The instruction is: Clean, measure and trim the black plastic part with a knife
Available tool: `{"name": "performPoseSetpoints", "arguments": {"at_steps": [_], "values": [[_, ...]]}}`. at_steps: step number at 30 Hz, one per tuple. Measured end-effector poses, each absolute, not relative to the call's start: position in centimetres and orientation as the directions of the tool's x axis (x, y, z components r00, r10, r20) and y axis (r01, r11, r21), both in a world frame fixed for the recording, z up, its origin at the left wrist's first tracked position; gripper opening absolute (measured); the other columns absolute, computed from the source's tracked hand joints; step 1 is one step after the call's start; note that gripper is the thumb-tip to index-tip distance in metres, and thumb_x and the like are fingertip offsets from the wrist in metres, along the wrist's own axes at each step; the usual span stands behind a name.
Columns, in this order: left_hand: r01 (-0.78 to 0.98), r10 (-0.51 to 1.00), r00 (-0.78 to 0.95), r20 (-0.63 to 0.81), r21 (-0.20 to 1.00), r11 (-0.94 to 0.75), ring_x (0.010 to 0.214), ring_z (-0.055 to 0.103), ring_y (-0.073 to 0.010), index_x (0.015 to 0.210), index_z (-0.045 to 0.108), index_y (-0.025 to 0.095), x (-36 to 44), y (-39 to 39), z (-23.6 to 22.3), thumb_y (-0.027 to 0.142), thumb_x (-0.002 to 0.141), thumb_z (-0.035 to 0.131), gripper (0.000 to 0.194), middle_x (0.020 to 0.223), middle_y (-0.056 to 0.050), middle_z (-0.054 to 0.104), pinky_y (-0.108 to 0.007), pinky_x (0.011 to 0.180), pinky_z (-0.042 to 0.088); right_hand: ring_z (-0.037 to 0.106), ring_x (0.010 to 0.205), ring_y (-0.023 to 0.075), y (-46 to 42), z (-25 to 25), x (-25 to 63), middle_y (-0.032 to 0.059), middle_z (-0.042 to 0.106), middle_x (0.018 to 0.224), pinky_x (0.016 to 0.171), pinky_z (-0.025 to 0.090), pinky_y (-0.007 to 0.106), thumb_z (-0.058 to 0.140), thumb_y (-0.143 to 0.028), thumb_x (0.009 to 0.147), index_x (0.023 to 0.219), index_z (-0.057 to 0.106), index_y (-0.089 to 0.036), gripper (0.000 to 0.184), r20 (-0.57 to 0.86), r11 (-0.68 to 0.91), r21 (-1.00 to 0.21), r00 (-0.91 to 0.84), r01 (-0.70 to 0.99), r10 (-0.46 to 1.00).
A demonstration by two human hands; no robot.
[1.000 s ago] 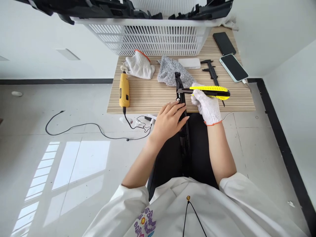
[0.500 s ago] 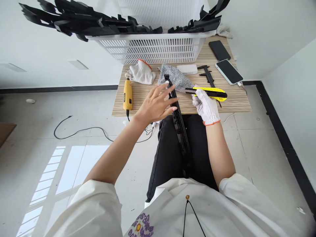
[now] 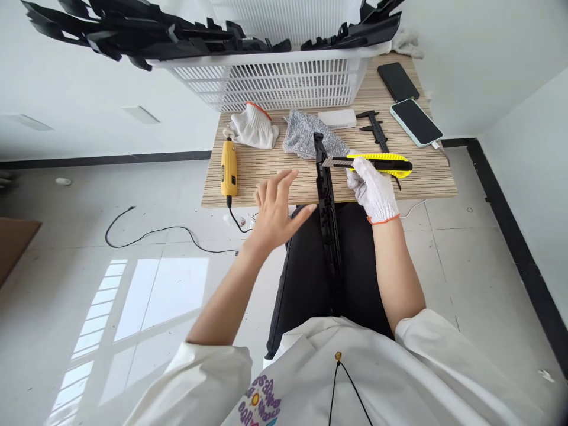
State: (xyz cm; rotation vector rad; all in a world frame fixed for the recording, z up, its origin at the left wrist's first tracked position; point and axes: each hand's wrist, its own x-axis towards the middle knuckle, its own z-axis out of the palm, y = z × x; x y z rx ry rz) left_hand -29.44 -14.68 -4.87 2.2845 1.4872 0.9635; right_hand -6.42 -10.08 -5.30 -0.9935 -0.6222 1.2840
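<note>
Grasping a cutter in the gloved right hand, with blade bared at a black strip, near its upper end. Splaying the bare left hand, released, just left of the strip. Bearing the strip lengthwise over the lap, with far end above the table near a grey cloth.

A single head-worn camera looks forward and steeply down over the white shirt onto the tabletop. Near enough to centre the left hand and right hand, it takes in both near corners and floor either side, cropping the basket toward the far edge.
</note>
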Motion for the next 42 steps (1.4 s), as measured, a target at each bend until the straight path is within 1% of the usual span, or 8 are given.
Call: {"name": "performPoseSetpoints", "arguments": {"at_steps": [6, 12, 17, 21, 24, 28, 34, 42], "values": [[0.76, 0.968, 0.121, 0.219, 0.607, -0.232, 0.129, 0.048, -0.0382, 0.12, 0.06, 0.028, -25.2, -19.2, -7.1, 0.063, 0.088, 0.064, 0.047, 0.139, -0.014, 0.056, -0.062, 0.111, 0.038, 0.066, 0.071, 0.0089, -10.0, -5.5, -6.5, -0.0014, 0.075, 0.092, 0.056, 0.054, 0.018, 0.088, -0.034, 0.063, 0.076, 0.074, -0.024, 0.021, -0.107, 0.026, -0.856, 0.226, -0.517, 0.968], [0.825, 0.966, 0.156, 0.206, 0.51, -0.242, 0.133, 0.043, -0.0479, 0.095, 0.065, 0.019, -22.9, -19.4, -7.1, 0.059, 0.077, 0.079, 0.047, 0.137, -0.021, 0.05, -0.069, 0.109, 0.038, 0.063, 0.066, 0.0081, -10.5, -5.1, -6.6, -0.0015, 0.073, 0.08, 0.053, 0.052, 0.017, 0.089, -0.035, 0.061, 0.076, 0.076, -0.023, 0.024, -0.09, 0.041, -0.85, 0.22, -0.525, 0.971], [0.899, 0.991, 0.092, 0.098, 0.42, -0.125, 0.13, 0.047, -0.0431, 0.108, 0.062, 0.014, -22.1, -21.3, -6.7, 0.048, 0.081, 0.079, 0.047, 0.133, -0.022, 0.051, -0.063, 0.111, 0.039, 0.06, 0.061, 0.0069, -10.2, -5.2, -6.6, -0.0025, 0.07, 0.076, 0.05, 0.048, 0.018, 0.09, -0.036, 0.06, 0.076, 0.073, -0.021, 0.028, -0.094, 0.038, -0.847, 0.221, -0.53, 0.971], [0.867, 0.997, 0.035, 0.072, 0.495, -0.066, 0.125, 0.052, -0.0408, 0.112, 0.058, 0.015, -21.7, -21.3, -6.9, 0.037, 0.085, 0.075, 0.039, 0.128, -0.02, 0.058, -0.059, 0.107, 0.043, 0.059, 0.06, 0.0068, -10.6, -5.5, -6.7, -0.0039, 0.067, 0.072, 0.049, 0.047, 0.019, 0.09, -0.036, 0.06, 0.077, 0.07, -0.021, 0.03, -0.069, 0.081, -0.842, 0.255, -0.534, 0.964], [0.674, 0.998, -0.057, 0.029, 0.739, 0.017, 0.114, 0.064, -0.0346, 0.108, 0.052, 0.02, -22.3, -20.3, -6.6, 0.032, 0.092, 0.063, 0.022, 0.109, -0.014, 0.069, -0.053, 0.099, 0.051, 0.064, 0.069, 0.0089, -12.5, -5.6, -6.4, -0.0034, 0.071, 0.08, 0.055, 0.052, 0.02, 0.09, -0.039, 0.061, 0.079, 0.07, -0.024, 0.03, -0.045, 0.134, -0.832, 0.307, -0.538, 0.951], [0.079, 0.998, -0.046, -0.046, 0.996, 0.05, 0.076, 0.074, -0.0199, 0.105, 0.047, 0.025, -23.5, -18.4, -5.3, 0.046, 0.099, 0.053, 0.023, 0.088, -0.002, 0.072, -0.036, 0.076, 0.061, 0.066, 0.072, 0.0093, -16.1, -6.0, -5.7, -0.0044, 0.073, 0.084, 0.062, 0.057, 0.021, 0.092, -0.038, 0.056, 0.082, 0.07, -0.025, 0.037, -0.081, 0.111, -0.82, 0.306, -0.562, 0.949], [-0.277, 0.983, 0.046, -0.177, 0.943, 0.183, 0.064, 0.073, -0.0147, 0.092, 0.051, 0.023, -23.1, -14.2, -3.5, 0.056, 0.095, 0.059, 0.034, 0.073, 0.002, 0.068, -0.027, 0.066, 0.064, 0.065, 0.069, 0.0081, -17.1, -6.2, -5.6, -0.0037, 0.071, 0.083, 0.062, 0.057, 0.02, 0.091, -0.038, 0.057, 0.081, 0.069, -0.023, 0.036, -0.113, 0.02, -0.838, 0.208, -0.546, 0.972], [-0.437, 0.984, 0.163, -0.073, 0.889, 0.138, 0.093, 0.078, -0.0194, 0.096, 0.054, 0.023, -21.5, -6.4, -2.9, 0.024, 0.094, 0.063, 0.009, 0.09, 0.001, 0.07, -0.037, 0.089, 0.065, 0.05, 0.045, 0.0059, -8.5, -1.6, -6.7, -0.0047, 0.064, 0.064, 0.039, 0.039, 0.02, 0.086, -0.051, 0.061, 0.073, 0.063, -0.022, 0.039, 0.056, 0.138, -0.922, 0.229, -0.362, 0.972]]}}
